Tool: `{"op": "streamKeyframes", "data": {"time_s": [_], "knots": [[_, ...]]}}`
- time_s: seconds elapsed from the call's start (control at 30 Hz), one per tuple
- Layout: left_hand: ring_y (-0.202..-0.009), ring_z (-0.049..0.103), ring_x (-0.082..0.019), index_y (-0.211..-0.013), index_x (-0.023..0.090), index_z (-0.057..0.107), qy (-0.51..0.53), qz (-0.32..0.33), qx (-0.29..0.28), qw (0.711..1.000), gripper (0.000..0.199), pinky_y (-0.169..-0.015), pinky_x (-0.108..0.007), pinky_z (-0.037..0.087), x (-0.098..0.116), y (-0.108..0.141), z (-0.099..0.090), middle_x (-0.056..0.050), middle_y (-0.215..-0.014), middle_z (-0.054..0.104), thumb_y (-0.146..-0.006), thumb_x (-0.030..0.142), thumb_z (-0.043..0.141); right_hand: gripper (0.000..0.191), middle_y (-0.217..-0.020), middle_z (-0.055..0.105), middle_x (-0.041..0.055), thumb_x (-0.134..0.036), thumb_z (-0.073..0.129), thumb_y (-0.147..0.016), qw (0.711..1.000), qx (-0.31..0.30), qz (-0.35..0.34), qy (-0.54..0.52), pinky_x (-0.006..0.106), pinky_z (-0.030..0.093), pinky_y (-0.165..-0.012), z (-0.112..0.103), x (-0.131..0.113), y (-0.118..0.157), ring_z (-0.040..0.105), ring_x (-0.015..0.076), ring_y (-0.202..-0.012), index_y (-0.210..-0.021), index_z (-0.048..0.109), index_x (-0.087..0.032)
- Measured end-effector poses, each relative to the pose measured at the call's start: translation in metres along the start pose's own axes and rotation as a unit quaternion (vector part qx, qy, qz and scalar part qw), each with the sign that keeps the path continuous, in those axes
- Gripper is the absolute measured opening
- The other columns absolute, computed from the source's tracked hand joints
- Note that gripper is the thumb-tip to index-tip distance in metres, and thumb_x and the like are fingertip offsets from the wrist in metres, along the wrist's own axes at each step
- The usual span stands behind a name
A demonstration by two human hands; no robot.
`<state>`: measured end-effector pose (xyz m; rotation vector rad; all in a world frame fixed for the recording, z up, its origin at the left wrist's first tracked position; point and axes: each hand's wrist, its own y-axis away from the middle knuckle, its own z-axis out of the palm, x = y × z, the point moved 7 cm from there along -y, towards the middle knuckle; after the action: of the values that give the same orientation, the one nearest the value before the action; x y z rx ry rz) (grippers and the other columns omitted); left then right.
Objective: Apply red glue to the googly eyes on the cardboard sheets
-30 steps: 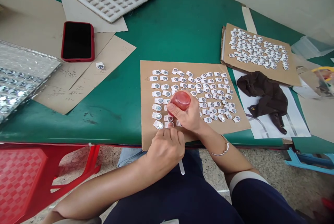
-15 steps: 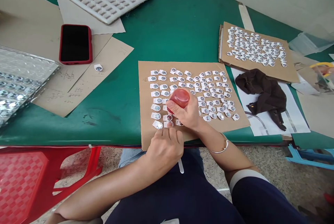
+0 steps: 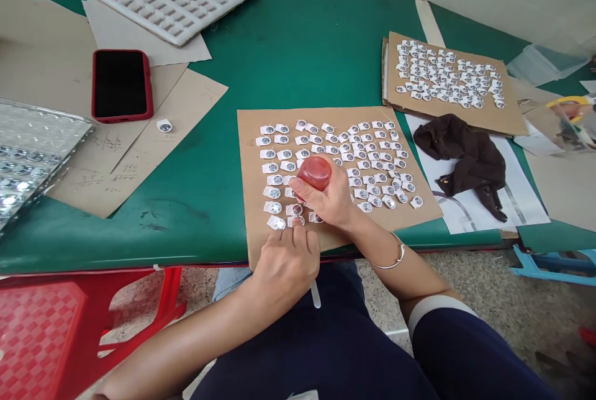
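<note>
As right hand (image 3: 333, 199) grips red bulb (image 3: 315, 173), cardboard (image 3: 254, 198), tags (image 3: 273, 208) beneath

A red-cased phone (image 3: 121, 85) lies on brown paper (image 3: 51, 71), a crumpled dark cloth (image 3: 472, 154) on white paper (image 3: 528, 201).

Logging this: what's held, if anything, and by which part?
Right hand: a red, round-ended object, gripped around its side. Left hand: a pale strip, grip hidden.

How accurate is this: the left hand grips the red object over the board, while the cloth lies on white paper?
Wrong hand: in the head view, the right hand grips the red object over the board; the cloth does lie on white paper.
</note>
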<state>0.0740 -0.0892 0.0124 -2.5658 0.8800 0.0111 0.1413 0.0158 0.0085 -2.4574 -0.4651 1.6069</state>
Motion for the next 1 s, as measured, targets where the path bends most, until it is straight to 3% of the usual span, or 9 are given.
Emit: {"op": "streamKeyframes", "data": {"time_s": [0.43, 0.63, 0.73, 0.83, 0.9, 1.0], "knots": [[-0.049, 0.049, -0.019, -0.064, 0.016, 0.049, 0.017, 0.010, -0.014, 1.000, 0.019, -0.046, -0.031, 0.039, -0.002, -0.003, -0.001, -0.006, -0.057, 0.052, -0.074, 0.000, 0.051, 0.033, -0.069, 0.060, -0.0017, -0.048, 0.069, -0.072, 1.000, 0.006, -0.024, 0.016, 0.030, 0.047, -0.062, -0.001, -0.005, -0.001, 0.053, 0.0124, -0.060, -0.080, 0.052, -0.022], [-0.054, 0.051, -0.019, -0.071, 0.015, 0.052, 0.170, -0.002, -0.116, 0.978, 0.013, -0.050, -0.031, 0.038, -0.027, -0.007, 0.003, -0.005, -0.064, 0.054, -0.074, 0.004, 0.046, 0.031, -0.072, 0.060, -0.0020, -0.045, 0.071, -0.071, 1.000, -0.024, 0.004, -0.016, 0.031, 0.049, -0.063, -0.011, -0.014, 0.003, 0.056, 0.0129, -0.063, -0.083, 0.054, -0.022], [-0.057, 0.052, -0.017, -0.074, 0.015, 0.054, 0.261, -0.034, -0.177, 0.948, 0.013, -0.053, -0.029, 0.036, -0.049, -0.010, 0.010, -0.004, -0.067, 0.056, -0.078, 0.008, 0.044, 0.031, -0.080, 0.059, 0.0000, -0.048, 0.064, -0.077, 0.994, 0.039, 0.033, -0.094, 0.032, 0.053, -0.061, -0.033, -0.016, 0.015, 0.058, 0.0137, -0.064, -0.092, 0.051, -0.025], [-0.059, 0.052, -0.013, -0.074, 0.017, 0.056, 0.359, -0.087, -0.199, 0.908, 0.015, -0.054, -0.026, 0.034, -0.069, -0.012, 0.018, -0.001, -0.067, 0.058, -0.082, 0.012, 0.045, 0.041, -0.083, 0.056, 0.0013, -0.052, 0.058, -0.078, 0.980, 0.136, 0.035, -0.138, 0.034, 0.055, -0.058, -0.050, -0.009, 0.036, 0.059, 0.0147, -0.064, -0.109, 0.045, -0.028], [-0.058, 0.051, -0.011, -0.074, 0.018, 0.058, 0.408, -0.113, -0.202, 0.883, 0.014, -0.054, -0.024, 0.033, -0.077, -0.012, 0.023, 0.002, -0.066, 0.058, -0.083, 0.015, 0.048, 0.048, -0.084, 0.055, 0.0020, -0.050, 0.060, -0.077, 0.973, 0.175, 0.030, -0.146, 0.036, 0.056, -0.061, -0.051, 0.000, 0.051, 0.060, 0.0160, -0.067, -0.116, 0.043, -0.028], [-0.057, 0.049, -0.010, -0.075, 0.018, 0.060, 0.433, -0.133, -0.197, 0.870, 0.013, -0.053, -0.023, 0.031, -0.081, -0.010, 0.027, 0.003, -0.066, 0.059, -0.083, 0.016, 0.050, 0.054, -0.089, 0.056, 0.0031, -0.040, 0.065, -0.074, 0.970, 0.191, 0.019, -0.151, 0.039, 0.057, -0.065, -0.042, 0.012, 0.066, 0.060, 0.0173, -0.072, -0.121, 0.042, -0.028]]}}
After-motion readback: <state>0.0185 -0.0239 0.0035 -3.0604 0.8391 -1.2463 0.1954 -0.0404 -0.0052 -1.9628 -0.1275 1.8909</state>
